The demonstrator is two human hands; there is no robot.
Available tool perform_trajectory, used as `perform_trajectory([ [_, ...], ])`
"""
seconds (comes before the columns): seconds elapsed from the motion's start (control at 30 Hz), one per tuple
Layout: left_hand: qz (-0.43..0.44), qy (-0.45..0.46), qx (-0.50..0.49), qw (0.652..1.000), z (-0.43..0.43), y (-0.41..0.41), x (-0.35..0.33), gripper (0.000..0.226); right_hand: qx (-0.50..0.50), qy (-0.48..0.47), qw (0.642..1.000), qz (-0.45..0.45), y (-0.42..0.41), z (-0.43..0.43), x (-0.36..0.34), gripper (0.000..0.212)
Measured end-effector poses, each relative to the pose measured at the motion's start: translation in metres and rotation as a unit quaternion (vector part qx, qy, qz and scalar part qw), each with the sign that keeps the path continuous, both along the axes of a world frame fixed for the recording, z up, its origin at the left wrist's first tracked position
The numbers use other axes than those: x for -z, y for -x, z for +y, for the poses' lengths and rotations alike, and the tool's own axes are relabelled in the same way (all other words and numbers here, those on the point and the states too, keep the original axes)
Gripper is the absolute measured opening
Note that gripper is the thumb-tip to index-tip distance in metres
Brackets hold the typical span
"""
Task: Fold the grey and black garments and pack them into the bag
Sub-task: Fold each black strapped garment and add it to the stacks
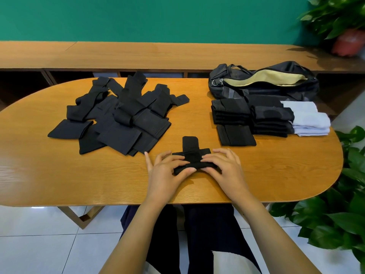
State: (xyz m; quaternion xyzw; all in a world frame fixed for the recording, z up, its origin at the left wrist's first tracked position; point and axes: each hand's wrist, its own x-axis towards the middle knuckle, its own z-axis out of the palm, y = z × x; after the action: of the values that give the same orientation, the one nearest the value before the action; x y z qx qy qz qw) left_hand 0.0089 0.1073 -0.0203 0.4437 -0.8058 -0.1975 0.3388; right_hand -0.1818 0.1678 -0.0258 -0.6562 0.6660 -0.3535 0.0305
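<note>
While low over table [59, 175], L hand [166, 173] & R hand [223, 169] each w/ pinch on black garment [192, 155]; bag [276, 89] unzipped

Indoor office-like lounge: green wall [158, 16], long wooden bench [138, 54], oval table [59, 175], potted plants [335, 20].

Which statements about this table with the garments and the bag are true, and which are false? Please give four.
1. The left hand and the right hand both hold one black garment. True.
2. The bag is zipped shut. False: it lies open, its pale lining visible.
3. The unfolded pile lies at the left of the table. True.
4. The folded stacks are inside the bag. False: they stand on the table, before it.
</note>
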Motion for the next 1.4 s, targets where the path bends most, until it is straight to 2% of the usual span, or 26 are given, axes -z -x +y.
perform_trajectory([
  [0.17,0.019,0.01,-0.006,1.0,0.0,-0.001,0.001,0.06,0.028,0.02,0.998,-0.054,0.0,0.001,-0.001,0.018],
  [0.23,0.01,0.007,-0.012,1.0,-0.001,0.0,0.002,0.061,0.024,0.022,0.998,-0.063,0.0,0.002,-0.002,0.018],
  [0.37,0.009,0.0,-0.02,1.0,-0.002,0.0,0.004,0.06,0.012,0.019,0.996,-0.088,-0.001,0.003,-0.002,0.041],
  [0.53,0.037,-0.025,-0.056,0.997,-0.002,0.001,0.004,0.055,0.035,-0.001,0.996,-0.086,-0.002,0.004,-0.005,0.053],
  [0.6,0.054,-0.04,-0.068,0.995,-0.002,0.001,0.003,0.04,0.041,-0.014,0.997,-0.068,-0.001,0.001,-0.004,0.043],
  [0.67,0.062,-0.043,-0.072,0.995,-0.002,0.0,0.005,0.02,0.06,-0.027,0.994,-0.087,0.002,-0.001,0.0,0.021],
  [0.7,0.06,-0.044,-0.073,0.995,-0.002,0.0,0.005,0.018,0.069,-0.032,0.992,-0.102,0.003,-0.001,0.001,0.015],
  [0.9,0.047,-0.046,-0.086,0.994,-0.003,0.0,0.005,0.051,0.1,-0.034,0.986,-0.133,0.005,-0.002,0.005,0.035],
  [1.03,0.047,-0.045,-0.09,0.994,-0.002,0.0,0.005,0.07,0.099,-0.03,0.985,-0.138,0.004,-0.001,0.003,0.038],
  [1.2,0.004,-0.014,-0.05,0.999,-0.001,-0.001,0.0,0.062,0.098,0.0,0.991,-0.089,-0.001,0.0,-0.004,0.035],
  [1.4,-0.026,-0.03,-0.023,0.999,0.0,0.0,-0.002,0.056,0.101,-0.044,0.993,-0.048,-0.007,0.005,-0.012,0.034],
])
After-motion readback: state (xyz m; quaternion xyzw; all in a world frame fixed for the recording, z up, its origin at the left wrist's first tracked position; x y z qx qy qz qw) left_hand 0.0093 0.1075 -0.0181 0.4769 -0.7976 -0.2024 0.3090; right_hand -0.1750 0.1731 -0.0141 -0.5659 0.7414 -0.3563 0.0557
